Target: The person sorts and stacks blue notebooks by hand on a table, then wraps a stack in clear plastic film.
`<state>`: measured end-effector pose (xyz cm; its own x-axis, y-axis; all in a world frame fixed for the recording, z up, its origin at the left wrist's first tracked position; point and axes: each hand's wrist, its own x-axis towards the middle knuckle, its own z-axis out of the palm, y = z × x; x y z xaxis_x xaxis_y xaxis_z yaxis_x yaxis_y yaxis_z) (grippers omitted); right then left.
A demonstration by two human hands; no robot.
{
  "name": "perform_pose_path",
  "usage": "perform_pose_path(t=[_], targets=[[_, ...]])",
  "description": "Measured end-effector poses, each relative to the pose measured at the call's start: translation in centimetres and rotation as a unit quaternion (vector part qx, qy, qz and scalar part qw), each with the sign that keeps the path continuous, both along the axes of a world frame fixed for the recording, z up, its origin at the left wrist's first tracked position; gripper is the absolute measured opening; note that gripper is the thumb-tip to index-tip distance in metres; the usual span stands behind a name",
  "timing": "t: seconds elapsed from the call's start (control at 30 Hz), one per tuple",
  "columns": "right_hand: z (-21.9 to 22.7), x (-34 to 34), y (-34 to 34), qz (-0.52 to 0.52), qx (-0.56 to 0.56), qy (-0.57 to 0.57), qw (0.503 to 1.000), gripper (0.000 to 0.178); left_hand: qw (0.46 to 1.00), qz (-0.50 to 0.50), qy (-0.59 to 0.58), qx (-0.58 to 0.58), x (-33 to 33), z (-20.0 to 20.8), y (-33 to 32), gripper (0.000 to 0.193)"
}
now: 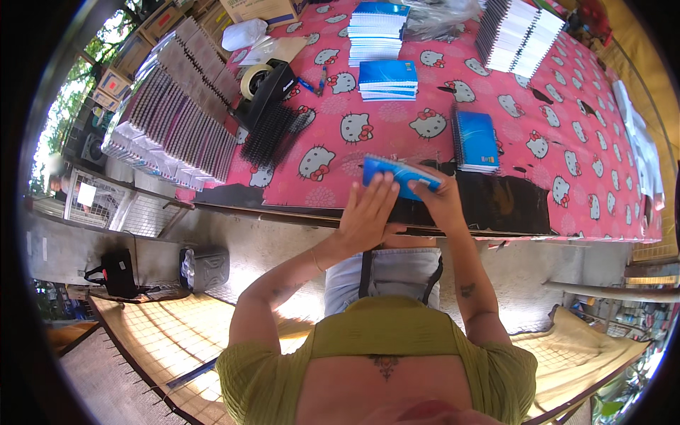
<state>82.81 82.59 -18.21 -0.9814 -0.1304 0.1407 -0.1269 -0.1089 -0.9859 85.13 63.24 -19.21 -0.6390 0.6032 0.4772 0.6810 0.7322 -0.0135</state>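
At the near edge of the table I have a small blue-covered notebook (377, 167), tilted toward me. My right hand (440, 200) grips its right end, the thumb on the cover and the other fingers partly hidden. My left hand (370, 204) rests on the cover with its fingers stretched out flat. Just right of my hands lies a short stack of blue spiral notebooks (478, 139), black coils along its left side. Further back stand a low pile of blue notebooks (387, 79) and a taller blue-topped pile (373, 42).
On the pink patterned tablecloth (397, 127), large spiral-bound stacks (170, 113) fill the left side. A black tape dispenser (265, 92) stands beside loose black coils (273, 134) and pens (312, 85). White coil-bound stacks (519, 35) and clear plastic (439, 18) are at the back.
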Motion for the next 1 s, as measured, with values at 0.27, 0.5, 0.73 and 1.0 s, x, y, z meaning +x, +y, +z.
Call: perform_pose_path(t=[0.27, 0.5, 0.73, 1.0], targets=[[-1.4, -1.2, 0.1, 0.019, 0.043, 0.052, 0.998, 0.032, 1.0, 0.016, -0.018, -0.002, -0.4, -3.6, 0.3, 0.09], [-2.8, -1.5, -0.4, 0.024, 0.06, 0.041, 0.997, 0.035, 0.999, 0.041, -0.03, -0.002, -0.9, -2.2, 1.8, 0.093], [-2.9, -1.3, 0.0, 0.047, 0.094, 0.077, 0.992, 0.04, 1.0, 0.007, -0.012, -0.016, 0.8, -6.1, 0.9, 0.092], [-4.1, -1.5, -0.4, 0.015, 0.095, 0.079, 0.992, 0.04, 0.997, -0.002, -0.045, 0.067, 0.0, -4.0, 2.6, 0.085]])
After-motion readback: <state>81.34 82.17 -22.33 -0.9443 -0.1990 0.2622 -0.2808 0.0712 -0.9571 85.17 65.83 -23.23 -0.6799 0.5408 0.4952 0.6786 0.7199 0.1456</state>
